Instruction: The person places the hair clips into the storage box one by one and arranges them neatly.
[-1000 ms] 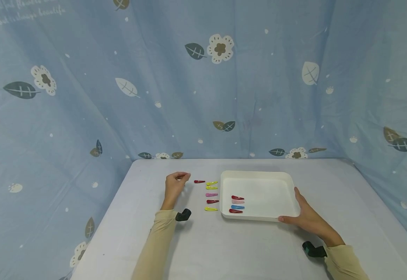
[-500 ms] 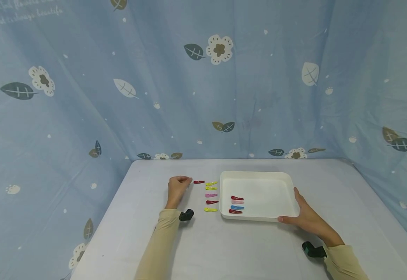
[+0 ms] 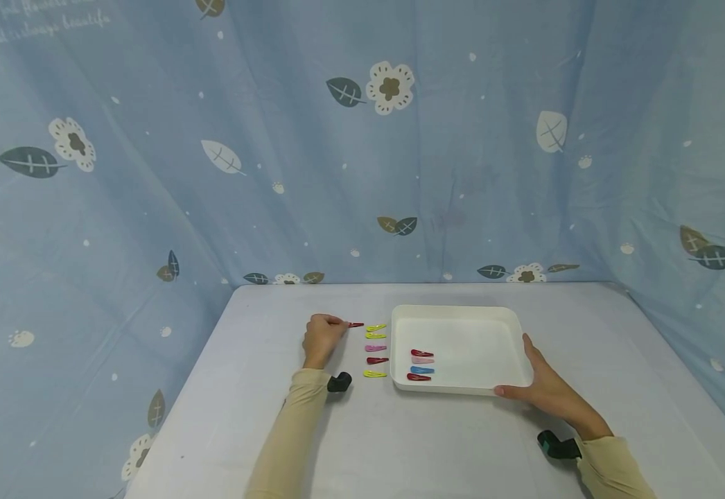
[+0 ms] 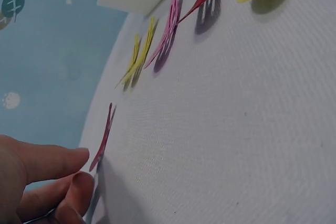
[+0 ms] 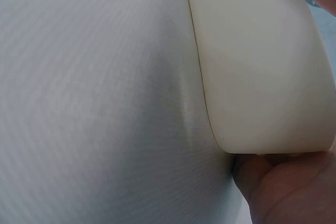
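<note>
My left hand (image 3: 324,338) is at the near end of a red hair clip (image 3: 355,325) lying on the table. In the left wrist view, the thumb and bent fingers (image 4: 58,163) stand slightly apart beside the red clip's end (image 4: 104,139). To its right lies a column of clips: two yellow (image 3: 376,331), one pink (image 3: 376,348), one red (image 3: 378,360) and another yellow (image 3: 375,373). My right hand (image 3: 552,390) holds the white tray (image 3: 462,312) by its near right corner, thumb on the front wall, fingers along the right side.
Inside the tray, at its left, lie a red clip (image 3: 422,353), a pale pink clip (image 3: 422,360), a blue clip (image 3: 422,370) and another red clip (image 3: 419,378). A white cloth (image 3: 437,443) covers the table. Behind hangs a blue patterned curtain (image 3: 462,173).
My left hand has moved right and slightly down to the lone red clip, and its fingertips now cover that clip's left end. The right hand and the tray have stayed in place.
</note>
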Demonstrator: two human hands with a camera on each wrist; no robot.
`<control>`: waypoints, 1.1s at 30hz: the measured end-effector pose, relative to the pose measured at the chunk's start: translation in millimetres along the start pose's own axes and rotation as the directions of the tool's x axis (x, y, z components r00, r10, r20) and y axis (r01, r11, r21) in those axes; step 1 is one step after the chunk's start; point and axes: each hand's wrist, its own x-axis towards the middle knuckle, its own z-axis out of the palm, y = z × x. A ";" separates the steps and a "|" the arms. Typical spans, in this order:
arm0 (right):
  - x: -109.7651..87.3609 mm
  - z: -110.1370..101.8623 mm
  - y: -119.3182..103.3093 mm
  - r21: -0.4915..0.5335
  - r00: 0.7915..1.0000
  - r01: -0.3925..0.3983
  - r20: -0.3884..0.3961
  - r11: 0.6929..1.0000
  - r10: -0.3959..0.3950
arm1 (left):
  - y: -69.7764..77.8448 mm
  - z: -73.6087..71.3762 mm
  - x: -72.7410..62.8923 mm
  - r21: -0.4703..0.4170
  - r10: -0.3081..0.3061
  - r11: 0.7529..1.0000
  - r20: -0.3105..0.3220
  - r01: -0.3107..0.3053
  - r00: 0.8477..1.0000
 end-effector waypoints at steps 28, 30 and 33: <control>-1.0 -1.0 -1.2 0.012 1.000 0.002 0.009 1.000 -0.002 | 4.4 0.2 -4.1 0.002 0.024 1.000 0.022 -0.024 0.999; -1.5 -1.2 -1.8 0.018 1.000 0.009 0.009 1.000 -0.009 | 4.6 -0.7 -4.4 -0.007 0.018 1.000 0.037 -0.017 0.999; -2.0 -1.5 -2.7 0.021 1.000 0.015 0.006 1.000 -0.015 | 5.4 -2.9 -5.8 -0.024 0.013 1.000 0.062 -0.011 0.998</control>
